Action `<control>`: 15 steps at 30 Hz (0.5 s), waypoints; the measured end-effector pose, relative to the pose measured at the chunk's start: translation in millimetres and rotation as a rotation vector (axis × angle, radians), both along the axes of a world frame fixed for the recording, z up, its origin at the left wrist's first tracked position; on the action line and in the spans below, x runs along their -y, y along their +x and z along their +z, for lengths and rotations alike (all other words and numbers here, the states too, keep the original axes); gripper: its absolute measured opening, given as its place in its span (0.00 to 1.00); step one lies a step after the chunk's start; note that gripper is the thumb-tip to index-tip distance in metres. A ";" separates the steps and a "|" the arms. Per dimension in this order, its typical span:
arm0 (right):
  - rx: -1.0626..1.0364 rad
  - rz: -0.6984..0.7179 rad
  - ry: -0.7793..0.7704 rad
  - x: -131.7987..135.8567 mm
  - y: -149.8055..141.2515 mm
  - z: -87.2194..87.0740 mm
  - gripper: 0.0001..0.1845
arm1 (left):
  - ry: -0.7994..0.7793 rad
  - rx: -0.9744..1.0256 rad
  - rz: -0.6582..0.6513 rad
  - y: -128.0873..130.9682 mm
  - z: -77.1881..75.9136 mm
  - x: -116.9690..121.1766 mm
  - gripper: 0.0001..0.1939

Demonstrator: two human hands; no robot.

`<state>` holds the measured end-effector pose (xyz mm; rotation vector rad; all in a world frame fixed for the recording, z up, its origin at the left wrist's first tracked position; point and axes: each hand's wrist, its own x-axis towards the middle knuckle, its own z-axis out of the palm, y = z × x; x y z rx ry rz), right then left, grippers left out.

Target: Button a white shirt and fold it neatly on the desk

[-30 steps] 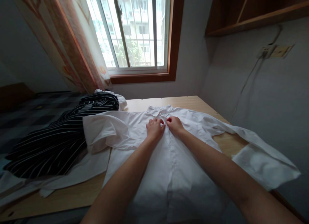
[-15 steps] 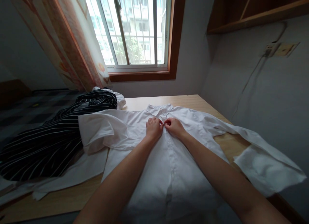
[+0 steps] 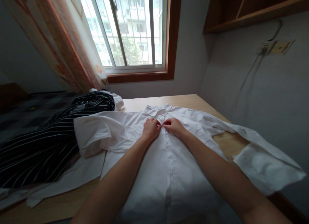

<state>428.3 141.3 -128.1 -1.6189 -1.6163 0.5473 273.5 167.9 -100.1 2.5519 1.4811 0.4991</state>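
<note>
Head view: white shirt (image 3: 156,172) under hands (image 3: 151,129) (image 3: 174,127); striped garment (image 3: 45,150) (black) alongside.

The white shirt (image 3: 156,172) lies front up on the bench (image 3: 185,100), softly wrinkled, its collar (image 3: 158,111) at the far end. The placket (image 3: 168,147) runs down its middle, pinched by fingers (image 3: 169,121) just below the collar. Both sleeves spread outward, one rumpled and wide, the other stretched long.

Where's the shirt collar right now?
In the head view, the collar is near the middle, at the window end of the white shirt, just beyond the left hand and right hand.
</note>
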 end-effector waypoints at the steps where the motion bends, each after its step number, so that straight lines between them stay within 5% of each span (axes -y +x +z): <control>1: 0.001 0.001 -0.003 -0.2 0.1 -0.2 0.11 | 0.001 0.002 -0.004 -0.3 -0.2 -0.6 0.11; 15: -0.141 0.058 0.035 -2.0 3.2 -1.6 0.09 | 0.074 0.192 -0.090 -6.2 -9.3 -8.9 0.07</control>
